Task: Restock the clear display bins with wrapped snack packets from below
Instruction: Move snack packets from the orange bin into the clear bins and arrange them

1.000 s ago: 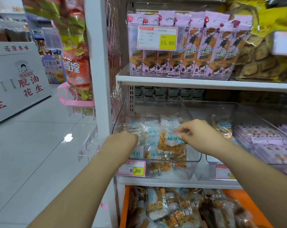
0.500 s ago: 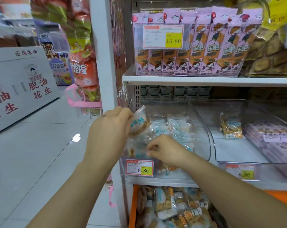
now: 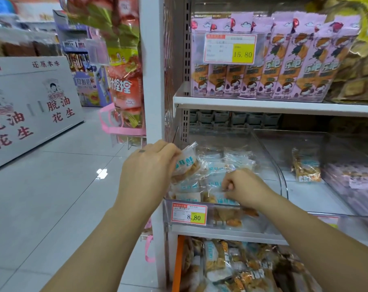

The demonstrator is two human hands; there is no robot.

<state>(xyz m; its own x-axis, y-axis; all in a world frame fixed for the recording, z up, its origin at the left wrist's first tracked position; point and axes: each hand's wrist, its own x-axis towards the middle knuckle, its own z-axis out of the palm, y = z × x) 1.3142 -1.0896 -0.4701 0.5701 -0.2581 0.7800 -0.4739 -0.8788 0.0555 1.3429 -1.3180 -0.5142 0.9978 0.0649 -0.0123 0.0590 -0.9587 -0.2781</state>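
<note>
A clear display bin (image 3: 269, 157) on the middle shelf holds several wrapped snack packets with blue lettering. My left hand (image 3: 149, 173) grips one such packet (image 3: 186, 165) at the bin's left front corner, tilted, above the pile. My right hand (image 3: 245, 189) reaches into the bin's front and pinches the clear wrapper of another packet (image 3: 215, 183) lying in the pile. Below the shelf, an orange-edged tray (image 3: 177, 264) is heaped with more wrapped snack packets (image 3: 231, 268).
A second clear bin (image 3: 326, 144) to the right holds a single packet (image 3: 306, 167). Price tags reading 8.80 (image 3: 189, 213) hang on the bin fronts. Pink snack boxes (image 3: 273, 66) fill the shelf above. A white upright post (image 3: 151, 70) stands left, with open aisle floor (image 3: 52, 197) beyond.
My left hand lifted a packet from the bin's front up to its left corner. My right hand moved left and down into the front of the pile.
</note>
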